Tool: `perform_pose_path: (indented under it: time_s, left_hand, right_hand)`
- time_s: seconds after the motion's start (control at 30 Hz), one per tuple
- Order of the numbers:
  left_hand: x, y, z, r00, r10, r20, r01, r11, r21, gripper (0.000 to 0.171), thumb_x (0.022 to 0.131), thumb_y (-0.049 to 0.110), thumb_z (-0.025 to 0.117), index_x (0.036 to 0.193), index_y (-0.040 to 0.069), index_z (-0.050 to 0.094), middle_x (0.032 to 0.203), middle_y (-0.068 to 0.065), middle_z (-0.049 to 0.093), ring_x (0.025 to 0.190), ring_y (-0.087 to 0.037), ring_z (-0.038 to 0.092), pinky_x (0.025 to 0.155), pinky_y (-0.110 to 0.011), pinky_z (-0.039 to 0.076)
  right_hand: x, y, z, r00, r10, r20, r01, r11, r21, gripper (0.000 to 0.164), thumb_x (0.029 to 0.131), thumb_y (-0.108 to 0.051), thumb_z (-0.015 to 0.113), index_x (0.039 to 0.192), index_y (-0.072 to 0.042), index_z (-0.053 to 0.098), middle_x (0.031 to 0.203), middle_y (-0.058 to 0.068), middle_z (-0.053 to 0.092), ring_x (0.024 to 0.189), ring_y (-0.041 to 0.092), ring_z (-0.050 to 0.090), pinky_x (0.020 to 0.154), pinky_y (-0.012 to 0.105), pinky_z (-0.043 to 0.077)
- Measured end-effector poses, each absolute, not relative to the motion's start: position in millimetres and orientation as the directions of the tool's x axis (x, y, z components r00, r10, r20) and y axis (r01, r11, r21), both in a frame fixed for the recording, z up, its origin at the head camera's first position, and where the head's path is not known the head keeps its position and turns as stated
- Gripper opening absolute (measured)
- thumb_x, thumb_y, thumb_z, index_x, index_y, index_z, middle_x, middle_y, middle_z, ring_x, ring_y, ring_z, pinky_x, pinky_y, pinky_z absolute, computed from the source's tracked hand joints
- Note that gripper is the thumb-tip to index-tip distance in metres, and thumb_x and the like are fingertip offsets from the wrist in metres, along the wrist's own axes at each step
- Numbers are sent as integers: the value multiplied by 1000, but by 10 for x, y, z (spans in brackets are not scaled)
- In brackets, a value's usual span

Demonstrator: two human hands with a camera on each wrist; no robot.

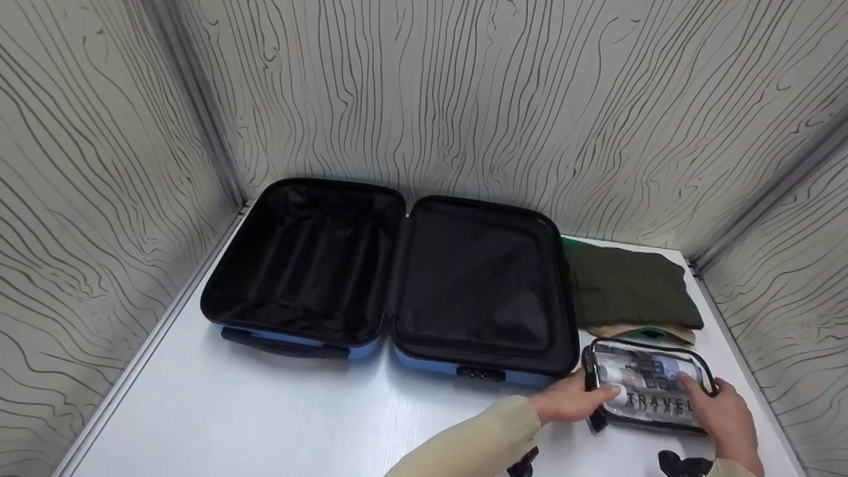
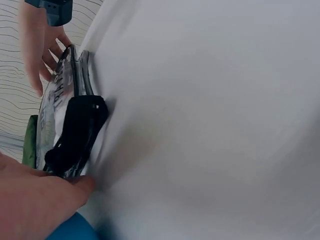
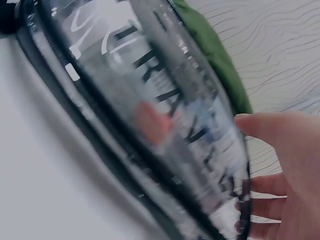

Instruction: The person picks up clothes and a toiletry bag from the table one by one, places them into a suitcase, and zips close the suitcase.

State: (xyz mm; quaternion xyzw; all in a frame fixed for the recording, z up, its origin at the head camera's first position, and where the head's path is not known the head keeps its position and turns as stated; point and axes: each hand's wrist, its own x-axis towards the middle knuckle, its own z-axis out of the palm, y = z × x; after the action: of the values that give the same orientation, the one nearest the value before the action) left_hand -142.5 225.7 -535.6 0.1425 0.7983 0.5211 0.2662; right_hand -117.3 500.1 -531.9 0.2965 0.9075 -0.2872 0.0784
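A clear toiletry bag with black trim and the word TRAVEL lies on the white table, right of an open suitcase. Small bottles show through its plastic. My left hand grips the bag's left end, thumb on top, beside the black strap seen in the left wrist view. At the opposite end, my right hand holds the bag's edge, its thumb over the top face. In the right wrist view the right hand's fingers meet the black rim; their undersides are hidden.
Both suitcase halves have black lining and blue shells; the left half lies near the back wall. Folded dark green clothing sits behind the bag, over a tan piece. White table surface extends in front.
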Motion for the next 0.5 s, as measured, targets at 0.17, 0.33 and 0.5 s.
perform_pose_path:
  time_s: [0.17, 0.33, 0.5]
  left_hand:
    - [-1434, 2264, -5414, -799, 553, -237, 9, 405, 914, 32, 99, 37, 67, 117, 11, 64, 109, 3, 67, 103, -8, 60, 92, -22, 45]
    - [-1448, 2218, -5412, -785, 554, -276, -37, 403, 915, 25, 98, 34, 69, 106, 11, 63, 98, 1, 64, 94, -9, 58, 89, -23, 45]
    - [-1427, 2212, -5399, -814, 506, -283, 13, 505, 863, 24, 96, 33, 71, 102, 12, 61, 95, 0, 62, 89, -10, 56, 86, -21, 46]
  right_hand:
    - [-1169, 4951, -5374, -796, 514, -321, 602, 612, -513, 105, 100, -65, 38, 145, 26, 13, 141, 50, 24, 132, 64, 28, 110, 66, 27]
    - [-1171, 4900, -5387, -769, 544, -336, 631, 562, -535, 109, 98, -67, 39, 146, 27, 7, 139, 51, 25, 130, 64, 30, 109, 66, 28]
    - [-1151, 4876, -5402, -758, 565, -326, 641, 553, -532, 109, 97, -69, 40, 142, 27, 14, 130, 49, 33, 123, 63, 38, 105, 66, 33]
